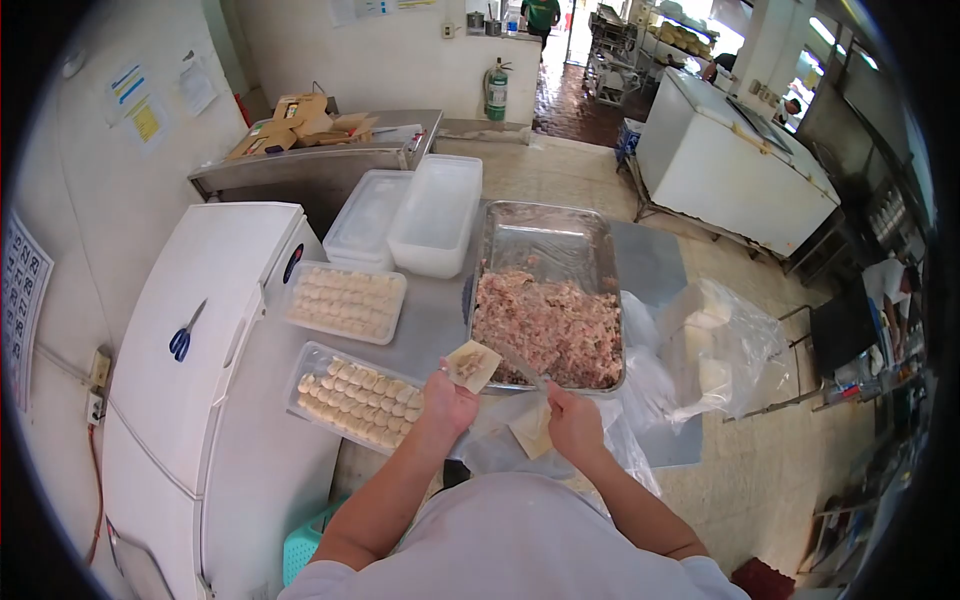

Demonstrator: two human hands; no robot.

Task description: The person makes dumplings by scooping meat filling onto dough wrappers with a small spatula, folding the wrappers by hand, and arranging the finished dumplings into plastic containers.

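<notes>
My left hand (pixel 452 400) holds a square pale wrapper (pixel 472 366) with a little filling on it. In my right hand (pixel 574 420) is a flat metal spatula (pixel 522 366), its blade reaching toward that wrapper. Just beyond both hands lies a steel tray (pixel 612 300) with ground meat filling (pixel 545 325) in its nearer part. More wrappers (pixel 533 430) rest on plastic beside my right hand. Left of my left hand, a plastic container (pixel 300 372) holds rows of dumplings (pixel 360 402). Another container (pixel 398 300) of dumplings stands behind it.
Stacked translucent containers (pixel 435 215) stand behind the dumplings. Bagged wrappers (pixel 705 350) lie at the right. A white fridge (pixel 190 320) with blue scissors (pixel 181 342) is at the left. Cardboard (pixel 300 125) lies on a back counter. A person (pixel 541 14) stands far off.
</notes>
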